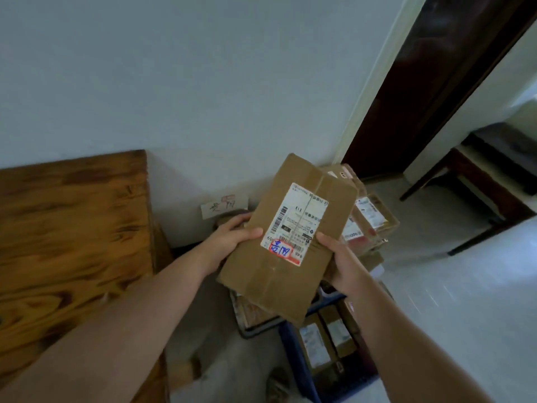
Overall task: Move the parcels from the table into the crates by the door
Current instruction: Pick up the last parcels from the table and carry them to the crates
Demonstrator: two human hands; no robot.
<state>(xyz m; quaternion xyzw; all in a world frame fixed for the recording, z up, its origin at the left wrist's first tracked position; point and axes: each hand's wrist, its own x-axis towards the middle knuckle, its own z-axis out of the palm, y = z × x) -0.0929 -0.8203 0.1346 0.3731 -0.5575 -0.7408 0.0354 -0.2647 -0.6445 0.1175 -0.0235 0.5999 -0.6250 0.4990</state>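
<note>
Both hands carry one cardboard parcel (286,242) in the air. Our left hand (232,242) clasps its left edge, thumb on top, and our right hand (340,266) clasps its right edge. It hangs clear of the wooden table (72,228), over the dark crate (255,331) and the blue crate (295,362) near the door (421,97). We judge it best to lower it flat into a free gap before releasing.

A single wide-angle camera rides on the person's head, facing forward and steeply down, rolled so that the doorway (436,82) at far right slants. The left grip (229,242) and right grip (345,267) reach in from the near edge, holding the parcel (290,228) close at centre. The tabletop (72,228) is at left, and the crates (293,359) are low and near.
</note>
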